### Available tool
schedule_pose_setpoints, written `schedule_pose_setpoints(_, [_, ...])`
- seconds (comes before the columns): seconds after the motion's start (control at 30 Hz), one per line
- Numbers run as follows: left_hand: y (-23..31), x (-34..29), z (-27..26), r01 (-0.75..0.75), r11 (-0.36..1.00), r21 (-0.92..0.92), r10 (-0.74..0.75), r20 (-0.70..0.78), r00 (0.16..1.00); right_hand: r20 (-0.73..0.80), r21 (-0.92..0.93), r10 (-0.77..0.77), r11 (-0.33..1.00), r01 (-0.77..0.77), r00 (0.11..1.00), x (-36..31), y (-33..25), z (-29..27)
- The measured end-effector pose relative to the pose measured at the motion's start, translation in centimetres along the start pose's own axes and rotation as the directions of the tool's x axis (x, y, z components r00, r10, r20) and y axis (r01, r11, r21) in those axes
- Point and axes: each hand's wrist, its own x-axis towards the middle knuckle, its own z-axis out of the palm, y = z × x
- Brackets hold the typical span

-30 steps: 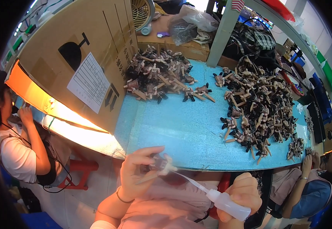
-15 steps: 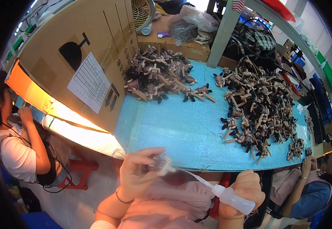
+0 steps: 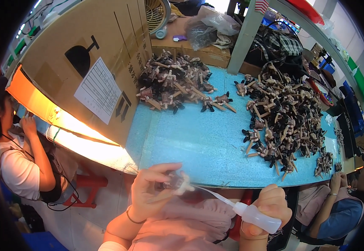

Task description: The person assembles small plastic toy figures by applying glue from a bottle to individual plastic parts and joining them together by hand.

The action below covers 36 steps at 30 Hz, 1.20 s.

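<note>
White plastic on the right: clasps a squeeze bottle [image 3: 258, 219] in the right hand [image 3: 273, 206], fingers curled round its body, long thin nozzle [image 3: 218, 197] aimed leftward. Pinches a small figure [image 3: 179, 184] between thumb and fingers of the left hand [image 3: 147, 188], above the lap and beside the near edge of the blue tabletop [image 3: 182, 138]. Holds the nozzle tip close by the figure's pale limbs; cannot tell, through blur, whether touching. Wears a thin bracelet [image 3: 134, 217] on the left wrist.

Faces two heaps of similar figures: a smaller left heap [image 3: 171, 79] just beside a tall cardboard box [image 3: 119, 42], and a larger right heap [image 3: 289, 113] stretching toward the near edge. Shows brown clothing, black footwear and flat tan strips jumbled through both. Bears a white sheet [image 3: 97, 90] on the box's side, orange light glowing along its lower left.

Farther back, a fan [image 3: 156, 17], a clear plastic bag [image 3: 210, 29] and a grey post [image 3: 245, 42]. Leftmost, a person in a pale top [image 3: 18, 167] near a red stool [image 3: 90, 190]; rightmost, another person with a blue sleeve [image 3: 341, 219].
</note>
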Motion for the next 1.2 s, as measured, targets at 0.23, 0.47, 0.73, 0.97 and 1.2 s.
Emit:
schedule_pose_setpoints(0.23, [0.1, 0.0, 0.1, 0.015, 1.0, -0.015, -0.015, 0.002, 1.0, -0.002, -0.004, -0.019, 1.0, 0.019, 1.0, 0.3, 0.1, 0.2])
schedule_pose_setpoints(0.47, [0.4, 0.1, 0.1, 0.024, 0.999, 0.023, -0.024, -0.004, 1.0, 0.028, -0.077, -0.023, 0.997, 0.025, 0.999, 0.1, -0.3, 0.3])
schedule_pose_setpoints(0.73, [0.5, 0.3, 0.2, 0.024, 0.999, -0.048, -0.026, -0.058, 0.998, -0.053, 0.013, 0.016, 1.0, -0.015, 0.998, 0.1, 0.7, 0.6])
schedule_pose_setpoints(0.97, [-0.2, -0.1, -1.5, 0.071, 0.997, -0.004, -0.071, -0.101, 0.992, -0.048, 0.367, 0.614, 0.744, -0.558, 0.788, 1.2, 8.1, 4.3])
schedule_pose_setpoints(1.2, [-0.4, -1.5, -3.1, 0.126, 0.99, -0.069, -0.136, -0.182, 0.974, 0.267, 0.044, 0.595, 0.779, -0.626, 0.759, 2.6, 14.9, 9.1])
